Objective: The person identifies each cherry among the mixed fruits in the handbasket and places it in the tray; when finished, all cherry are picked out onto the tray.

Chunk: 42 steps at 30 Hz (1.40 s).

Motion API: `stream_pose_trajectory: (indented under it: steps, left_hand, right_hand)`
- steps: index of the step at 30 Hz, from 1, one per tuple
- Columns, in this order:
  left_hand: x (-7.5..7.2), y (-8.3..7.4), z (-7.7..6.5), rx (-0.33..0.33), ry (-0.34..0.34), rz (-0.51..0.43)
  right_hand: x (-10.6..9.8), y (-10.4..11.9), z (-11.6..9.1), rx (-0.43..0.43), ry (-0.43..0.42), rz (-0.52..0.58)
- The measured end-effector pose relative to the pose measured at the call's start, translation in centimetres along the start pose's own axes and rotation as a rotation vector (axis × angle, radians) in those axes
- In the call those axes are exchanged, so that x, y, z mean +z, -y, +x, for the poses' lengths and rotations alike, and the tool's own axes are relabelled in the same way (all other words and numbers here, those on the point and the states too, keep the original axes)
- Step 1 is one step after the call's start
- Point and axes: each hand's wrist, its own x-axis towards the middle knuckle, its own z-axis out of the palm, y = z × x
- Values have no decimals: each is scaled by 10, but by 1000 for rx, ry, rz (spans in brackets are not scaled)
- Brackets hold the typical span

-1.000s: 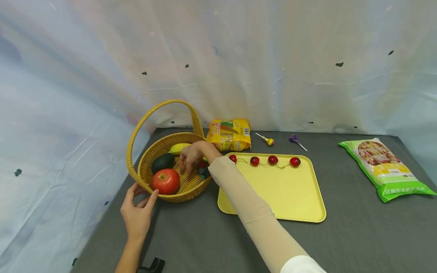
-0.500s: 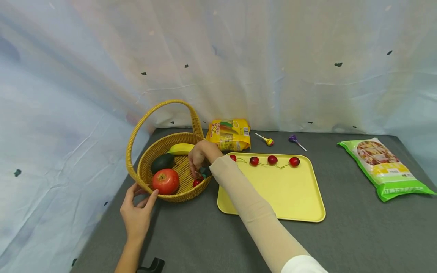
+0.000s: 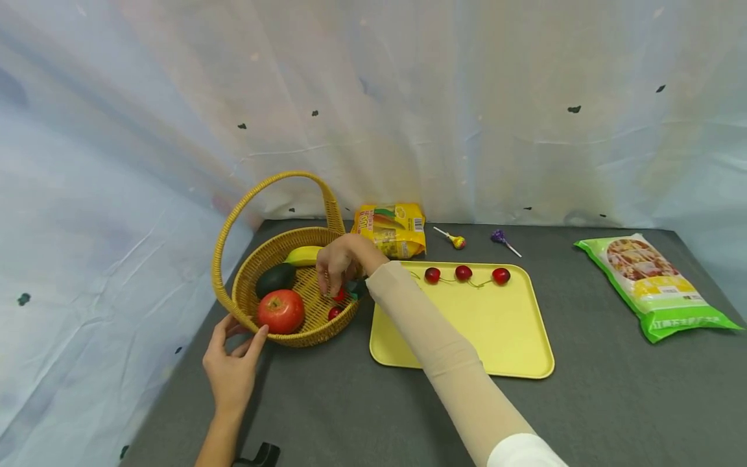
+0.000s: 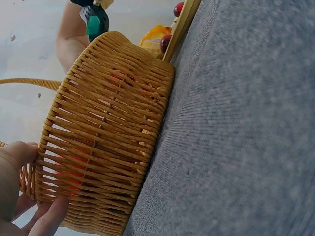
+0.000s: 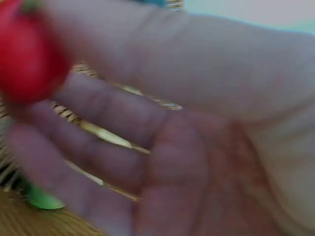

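My left hand (image 3: pixel 232 363) grips the near-left rim of a wicker basket (image 3: pixel 315 336), thumb and fingers on either side of the rim. Inside the basket lie an apple (image 3: pixel 281 312), a dark green avocado-like fruit (image 3: pixel 275 280), a banana (image 3: pixel 303 255) and a cherry (image 3: pixel 334 313). My right hand (image 3: pixel 338 259) reaches down into the basket's right side. Between its thumb and fingers it pinches a small red fruit with a green top (image 5: pixel 29 54), blurred in the right wrist view. A dark wrist device (image 4: pixel 96 22) shows by the right hand in the left wrist view.
A yellow tray (image 3: pixel 467 337) with several cherries (image 3: pixel 463 273) along its far edge lies right of the basket, partly under the right sleeve. Behind it are a yellow snack bag (image 3: pixel 392 230) and two lollipops (image 3: pixel 458 241). A green food bag (image 3: pixel 659 285) lies far right.
My right hand has moved from over the basket's middle to its right side and now pinches the red fruit. The cherry in the basket has come into view. My left hand stays on the rim.
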Motion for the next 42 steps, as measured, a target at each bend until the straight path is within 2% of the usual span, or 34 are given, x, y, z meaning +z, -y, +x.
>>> stream_pose_trajectory:
  steps: [3, 6, 8, 10, 12, 17, 25, 28, 32, 38, 42]
  left_hand:
    - [0, 1, 0, 1, -1, -8]
    - [1, 2, 1, 5, -3, -14]
    - [1, 2, 1, 6, -2, -15]
    - [1, 2, 0, 2, 2, -16]
    - [1, 2, 0, -4, 1, -14]
    - [0, 1, 0, -21, -5, -3]
    - [0, -1, 0, -26, 1, 6]
    - [0, 0, 0, -27, 2, 7]
    - [0, 0, 0, -31, 0, 17]
    - [0, 0, 0, -35, -1, 18]
    - [1, -1, -1, -41, -1, 13]
  right_hand:
    - [-4, -1, -18, -203, -147, 101]
    - [-7, -6, -38, -414, -298, 149]
    - [-5, -14, -52, -507, -385, 163]
    - [0, -23, -67, -546, -446, 164]
    - [9, -37, -80, -543, -473, 190]
    - [36, -78, -101, -460, -506, 233]
    - [83, -125, -103, -391, -544, 370]
    - [93, -133, -100, -344, -564, 438]
    - [100, -138, -95, -312, -550, 504]
    - [104, -141, -87, -309, -572, 507]
    - [106, -139, -81, -300, -617, 489]
